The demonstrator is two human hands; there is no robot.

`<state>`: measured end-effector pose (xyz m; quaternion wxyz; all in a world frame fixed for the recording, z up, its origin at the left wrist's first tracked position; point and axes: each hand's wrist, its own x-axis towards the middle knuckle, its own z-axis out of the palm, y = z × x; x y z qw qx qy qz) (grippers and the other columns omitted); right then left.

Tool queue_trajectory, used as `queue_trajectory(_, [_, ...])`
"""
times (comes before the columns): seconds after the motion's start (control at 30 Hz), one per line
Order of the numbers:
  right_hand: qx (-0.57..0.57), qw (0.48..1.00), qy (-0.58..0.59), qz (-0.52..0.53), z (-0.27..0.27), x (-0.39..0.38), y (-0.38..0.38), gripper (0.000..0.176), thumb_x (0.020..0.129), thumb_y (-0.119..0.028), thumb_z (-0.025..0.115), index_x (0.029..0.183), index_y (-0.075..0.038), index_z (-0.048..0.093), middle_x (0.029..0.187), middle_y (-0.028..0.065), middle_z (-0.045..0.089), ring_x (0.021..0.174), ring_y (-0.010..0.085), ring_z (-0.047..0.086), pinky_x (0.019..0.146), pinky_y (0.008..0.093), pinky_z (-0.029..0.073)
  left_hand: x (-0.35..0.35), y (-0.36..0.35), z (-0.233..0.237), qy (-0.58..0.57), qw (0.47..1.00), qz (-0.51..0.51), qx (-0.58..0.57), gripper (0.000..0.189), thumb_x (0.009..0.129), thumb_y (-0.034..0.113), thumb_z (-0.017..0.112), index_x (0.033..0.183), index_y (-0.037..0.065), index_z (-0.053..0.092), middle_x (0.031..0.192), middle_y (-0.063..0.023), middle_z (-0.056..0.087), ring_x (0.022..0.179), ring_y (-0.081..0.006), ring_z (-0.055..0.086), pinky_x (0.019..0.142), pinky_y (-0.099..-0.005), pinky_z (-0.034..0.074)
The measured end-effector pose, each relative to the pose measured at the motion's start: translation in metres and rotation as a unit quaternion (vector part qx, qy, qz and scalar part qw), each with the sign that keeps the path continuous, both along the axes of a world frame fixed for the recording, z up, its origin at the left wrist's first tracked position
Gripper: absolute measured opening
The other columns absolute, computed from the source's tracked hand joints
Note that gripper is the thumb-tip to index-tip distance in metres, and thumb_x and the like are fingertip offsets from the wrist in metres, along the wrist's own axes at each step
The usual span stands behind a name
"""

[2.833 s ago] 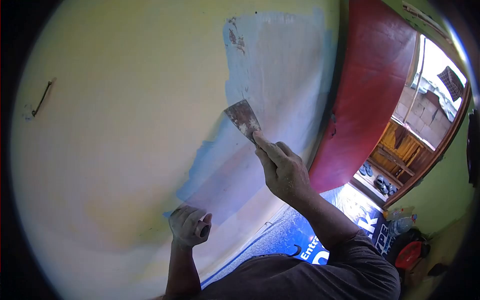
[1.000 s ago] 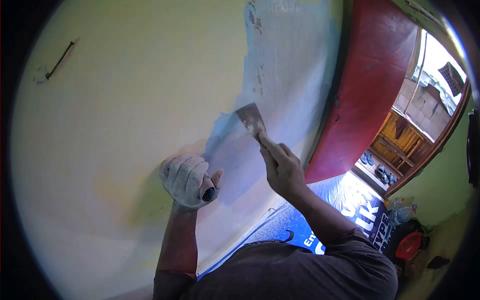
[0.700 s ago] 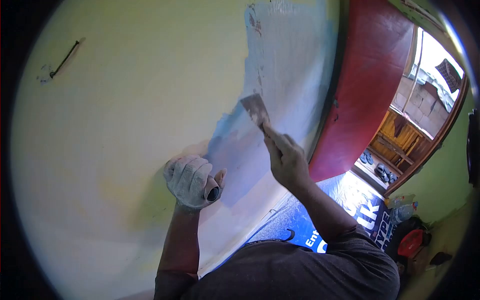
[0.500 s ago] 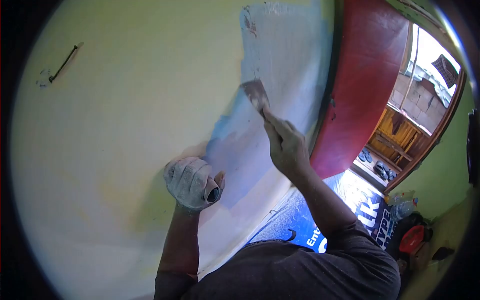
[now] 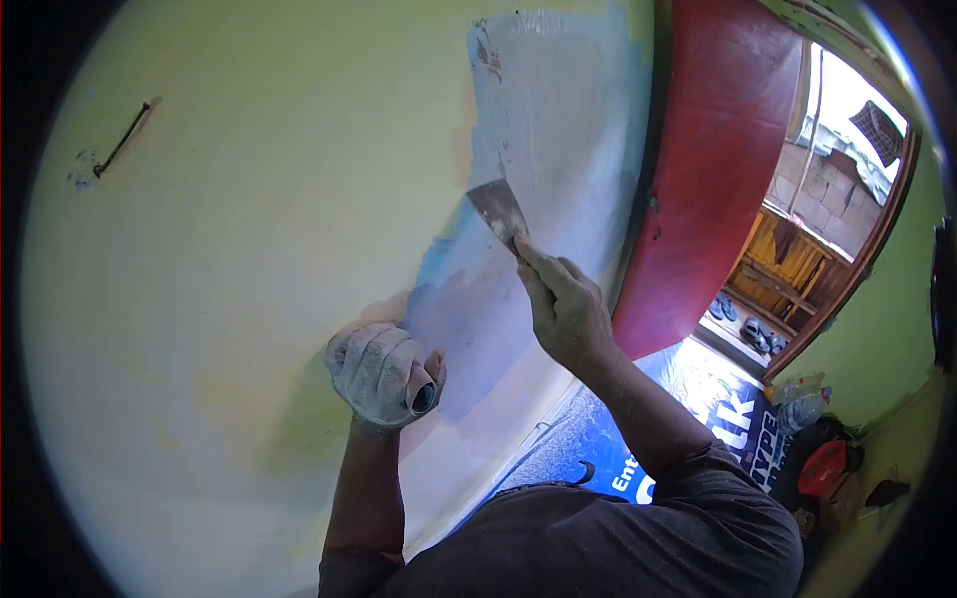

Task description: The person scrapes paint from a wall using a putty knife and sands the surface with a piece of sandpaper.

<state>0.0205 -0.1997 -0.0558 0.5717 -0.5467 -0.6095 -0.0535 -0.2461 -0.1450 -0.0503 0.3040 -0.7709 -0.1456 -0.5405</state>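
Observation:
My right hand [image 5: 568, 309] is closed round the handle of a putty knife [image 5: 498, 211], pointing up and left. Its wide, stained blade is at the left edge of a bluish-white patch [image 5: 558, 130] on the pale yellow-green wall [image 5: 269, 199]. Whether the blade edge touches the wall is hard to tell. Lower left, my left hand [image 5: 377, 374], coated in white dust, is wrapped round a small rolled sheet [image 5: 423, 397], which looks like sandpaper. Only the roll's open end and a brownish edge show. That hand is close against the wall.
A red padded panel [image 5: 713, 169] stands right of the patch, beside an open doorway [image 5: 837, 179] with shoes [image 5: 763, 337] outside. A blue printed banner [image 5: 588, 434] covers the floor. Plastic bottles [image 5: 802, 409] and a red item [image 5: 823, 468] lie lower right. A nail [image 5: 122, 140] juts from the wall.
The putty knife and my right hand have moved slightly down and left, and the blade now looks flatter to view. My left hand keeps its grip on the roll, almost unmoved.

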Motion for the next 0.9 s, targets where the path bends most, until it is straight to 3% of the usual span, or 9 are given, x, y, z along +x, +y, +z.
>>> queue_trajectory(0.27, [0.060,0.998,0.000,-0.021,0.039,0.008,0.017,0.036,0.115,-0.019,0.069,0.149,-0.007,0.075,0.097,0.0238,0.076,0.092,0.0445,0.077,0.082,0.0496,0.061,0.000,-0.004,-0.007,-0.004,1.000,0.003,-0.009,0.030,0.082,0.017,0.090,0.100,0.016,0.066,0.094,-0.0028,0.072,0.091,-0.0285,0.073,0.095,-0.0501,0.053])
queue_trajectory(0.4, [0.012,1.000,-0.016,-0.020,0.008,0.001,0.006,0.037,0.116,-0.020,0.068,0.150,-0.009,0.075,0.104,0.0218,0.079,0.094,0.0411,0.079,0.085,0.0506,0.062,-0.002,-0.001,-0.008,-0.009,1.000,-0.006,-0.006,0.030,0.087,0.025,0.092,0.100,0.015,0.067,0.096,-0.0028,0.073,0.091,-0.0267,0.074,0.092,-0.0503,0.054])
queue_trajectory(0.53, [0.023,0.999,-0.030,-0.010,0.018,0.011,0.007,0.039,0.116,-0.021,0.068,0.153,-0.010,0.074,0.106,0.0206,0.080,0.092,0.0395,0.079,0.084,0.0511,0.064,0.000,-0.001,-0.004,-0.005,1.000,0.002,0.002,0.029,0.087,0.025,0.091,0.099,0.016,0.067,0.094,-0.0026,0.073,0.090,-0.0266,0.074,0.091,-0.0497,0.054])
queue_trajectory(0.73, [0.003,1.000,-0.020,-0.013,0.005,0.005,0.009,0.039,0.116,-0.021,0.068,0.153,-0.011,0.073,0.101,0.0184,0.078,0.090,0.0386,0.079,0.081,0.0517,0.063,0.005,0.006,0.009,-0.004,1.000,0.004,-0.007,0.027,0.086,0.022,0.090,0.099,0.016,0.066,0.093,-0.0023,0.072,0.090,-0.0267,0.074,0.093,-0.0504,0.053])
queue_trajectory(0.83, [0.070,0.997,-0.025,-0.007,0.017,0.007,0.020,0.039,0.116,-0.021,0.069,0.154,-0.011,0.073,0.096,0.0190,0.076,0.087,0.0392,0.078,0.078,0.0515,0.062,0.001,-0.002,-0.005,-0.004,1.000,0.006,-0.020,0.028,0.082,0.016,0.088,0.099,0.016,0.066,0.094,-0.0018,0.072,0.092,-0.0275,0.073,0.096,-0.0493,0.052])
queue_trajectory(0.9, [0.050,0.999,-0.015,-0.011,0.028,0.009,0.019,0.039,0.116,-0.020,0.069,0.153,-0.011,0.073,0.096,0.0198,0.076,0.086,0.0399,0.078,0.078,0.0514,0.062,0.001,-0.001,-0.008,-0.001,1.000,0.014,-0.015,0.028,0.082,0.016,0.088,0.099,0.016,0.065,0.093,-0.0017,0.072,0.092,-0.0275,0.073,0.095,-0.0492,0.052])
